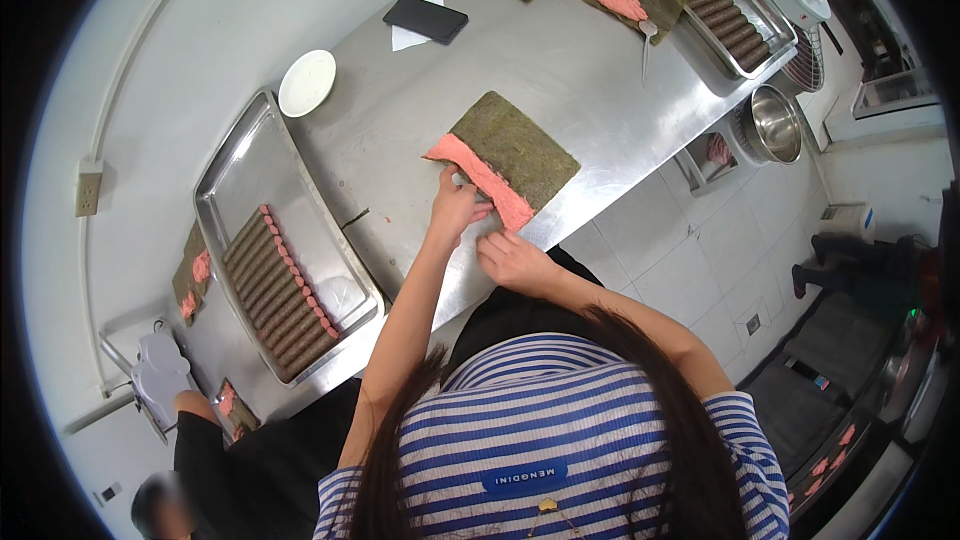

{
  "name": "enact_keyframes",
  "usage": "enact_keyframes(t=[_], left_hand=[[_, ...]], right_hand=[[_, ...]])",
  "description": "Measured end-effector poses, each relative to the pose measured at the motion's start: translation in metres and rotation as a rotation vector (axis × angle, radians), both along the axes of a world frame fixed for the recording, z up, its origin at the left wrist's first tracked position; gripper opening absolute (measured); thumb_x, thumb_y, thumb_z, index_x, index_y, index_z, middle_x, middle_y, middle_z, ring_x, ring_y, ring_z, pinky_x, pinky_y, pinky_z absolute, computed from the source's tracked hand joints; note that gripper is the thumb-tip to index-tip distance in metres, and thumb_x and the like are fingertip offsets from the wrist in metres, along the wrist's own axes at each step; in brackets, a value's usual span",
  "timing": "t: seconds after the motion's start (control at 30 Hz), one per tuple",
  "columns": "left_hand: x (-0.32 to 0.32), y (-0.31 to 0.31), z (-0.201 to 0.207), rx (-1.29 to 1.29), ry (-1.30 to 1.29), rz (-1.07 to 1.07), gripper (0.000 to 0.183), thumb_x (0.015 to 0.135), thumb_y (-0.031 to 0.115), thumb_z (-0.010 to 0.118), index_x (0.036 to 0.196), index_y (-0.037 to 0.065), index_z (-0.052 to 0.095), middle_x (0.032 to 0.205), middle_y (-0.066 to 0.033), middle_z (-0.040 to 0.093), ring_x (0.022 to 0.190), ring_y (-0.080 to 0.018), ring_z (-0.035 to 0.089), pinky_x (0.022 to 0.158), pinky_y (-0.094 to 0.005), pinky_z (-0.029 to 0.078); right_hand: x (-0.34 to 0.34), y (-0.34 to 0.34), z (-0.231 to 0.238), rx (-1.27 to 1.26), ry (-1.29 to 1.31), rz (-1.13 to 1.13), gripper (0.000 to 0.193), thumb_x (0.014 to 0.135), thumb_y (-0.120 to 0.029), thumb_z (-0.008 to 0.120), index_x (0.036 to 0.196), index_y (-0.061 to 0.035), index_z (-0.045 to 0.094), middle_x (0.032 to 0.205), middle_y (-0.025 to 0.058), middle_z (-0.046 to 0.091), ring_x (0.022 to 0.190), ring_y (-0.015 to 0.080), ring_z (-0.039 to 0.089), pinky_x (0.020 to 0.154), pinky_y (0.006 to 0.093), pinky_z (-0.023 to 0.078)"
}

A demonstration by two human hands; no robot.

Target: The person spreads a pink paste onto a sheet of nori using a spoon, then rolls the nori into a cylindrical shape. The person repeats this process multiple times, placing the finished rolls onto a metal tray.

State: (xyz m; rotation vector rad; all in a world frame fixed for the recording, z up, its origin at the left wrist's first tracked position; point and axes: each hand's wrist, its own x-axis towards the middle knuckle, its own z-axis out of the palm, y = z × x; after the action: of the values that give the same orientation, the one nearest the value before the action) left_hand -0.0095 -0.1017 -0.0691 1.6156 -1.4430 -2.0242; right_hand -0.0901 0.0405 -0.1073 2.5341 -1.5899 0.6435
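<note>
On the steel table in front of me lies a dark green seaweed sheet [520, 150]. A band of pink paste [480, 172] runs along its near edge, from the left corner to the right one. My left hand [458, 210] is at that near edge, its bent fingers closed on the sheet's rim. At the right near corner, my right hand [515, 262] has curled fingers, the tips touching the edge beside the end of the paste. The fingertips of both hands are partly hidden.
A metal tray [330, 240] of seaweed rolls stands left, near a white plate [307, 83]. Farther off lie a phone [425, 19], a seaweed sheet with paste [620, 2], a spoon [647, 40] and another roll-filled tray [745, 60]. A co-worker [270, 460] is at lower left.
</note>
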Motion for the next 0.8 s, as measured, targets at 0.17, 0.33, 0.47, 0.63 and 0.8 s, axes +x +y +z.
enact_keyframes(t=[0.17,0.33,0.47,0.63,0.8], left_hand=[[-0.002,-0.001,-0.007,-0.013,0.051,0.01,0.06,0.093,0.009,0.042,0.147,0.006,0.015,0.132,-0.0233,0.043,0.096,-0.0316,0.067,0.083,-0.0373,0.055],[0.002,0.001,-0.013,-0.274,-0.07,-0.101,0.054,0.09,0.007,0.047,0.142,0.006,0.032,0.126,-0.018,0.049,0.1,-0.0282,0.064,0.087,-0.0362,0.052],[0.015,-0.001,-0.042,-0.672,-0.128,-0.214,0.049,0.083,-0.001,0.051,0.132,0.003,0.048,0.119,-0.015,0.053,0.105,-0.0248,0.06,0.09,-0.0334,0.05],[0.019,0.001,-0.046,-0.906,-0.043,-0.242,0.051,0.079,-0.009,0.052,0.128,0.005,0.054,0.115,-0.0145,0.053,0.105,-0.0267,0.058,0.091,-0.0343,0.05],[0.018,-0.002,-0.038,-1.093,-0.072,-0.361,0.047,0.078,-0.009,0.055,0.121,0.009,0.061,0.112,-0.0135,0.054,0.1,-0.0301,0.058,0.085,-0.0373,0.05]], right_hand=[[-0.011,-0.008,-0.003,-0.039,0.068,-0.188,0.031,0.075,-0.018,0.054,0.094,0.0055,0.062,0.106,0.0174,0.057,0.103,0.0293,0.053,0.089,0.0366,0.043],[-0.021,-0.008,-0.006,0.001,0.016,-0.272,0.031,0.077,-0.016,0.053,0.098,0.0062,0.06,0.11,0.0183,0.055,0.105,0.0294,0.053,0.092,0.0374,0.043],[-0.022,-0.01,-0.005,0.065,-0.035,-0.328,0.033,0.078,-0.014,0.053,0.105,0.0057,0.056,0.114,0.0186,0.053,0.1,0.0276,0.053,0.088,0.0363,0.045],[-0.022,-0.019,-0.007,0.048,-0.136,-0.401,0.037,0.077,-0.01,0.053,0.111,0.0056,0.053,0.109,0.017,0.052,0.094,0.0269,0.054,0.081,0.0357,0.047],[-0.02,-0.03,-0.008,0.181,-0.241,-0.484,0.029,0.077,-0.007,0.055,0.104,0.0043,0.054,0.106,0.0171,0.052,0.092,0.0293,0.054,0.08,0.0363,0.048]])
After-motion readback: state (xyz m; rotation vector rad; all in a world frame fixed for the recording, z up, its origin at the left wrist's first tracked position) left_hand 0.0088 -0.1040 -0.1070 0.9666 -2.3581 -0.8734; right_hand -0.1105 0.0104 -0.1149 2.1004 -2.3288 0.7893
